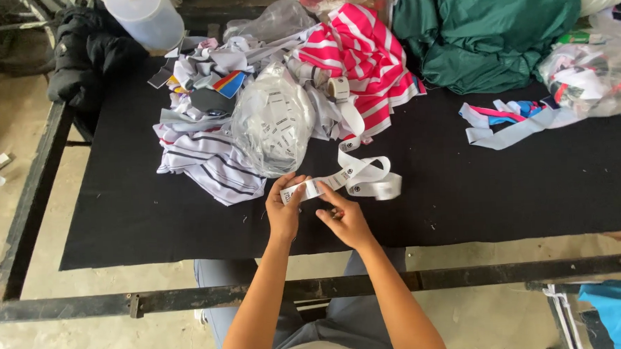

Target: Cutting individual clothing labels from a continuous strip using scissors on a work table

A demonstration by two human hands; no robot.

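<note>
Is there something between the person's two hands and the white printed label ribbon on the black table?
Nothing visible. The left hand and the right hand both already touch the end of the white printed label ribbon; the clear plastic bag of labels lies behind it.

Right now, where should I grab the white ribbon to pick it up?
Grab the white ribbon at its looped pile right of the hands, coming from above. The loops stand up off the black cloth; the near end is already held by both hands.

White printed label ribbon (356, 174), glossy, unrolled in loose loops on black table cover; front end pinched flat betw. fingers.
</note>
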